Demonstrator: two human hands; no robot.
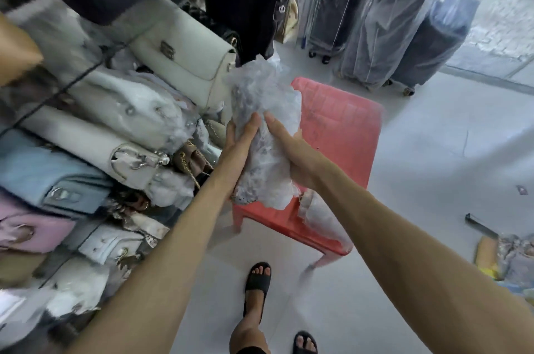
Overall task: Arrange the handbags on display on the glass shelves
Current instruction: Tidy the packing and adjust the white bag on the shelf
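A handbag wrapped in crinkled clear plastic (265, 111) is held upright in front of me, above a red plastic stool (341, 128). My left hand (241, 145) grips its left side with the thumb over the front. My right hand (289, 145) holds its right side, fingers laid along the wrap. To the left, glass shelves (86, 70) carry stacked handbags: a white flap bag (187, 53), cream bags (115, 111), a light blue bag (49, 177) and a pink bag (26, 229). The held bag's colour is hidden by the plastic.
Dark bags (248, 7) hang above the shelves. Several plastic-covered suitcases (398, 24) stand at the back right. A loose plastic wrap (320, 218) lies on the stool's front corner. Clutter (508, 255) lies on the floor at the right edge. My sandalled feet (257, 281) stand on pale tiles.
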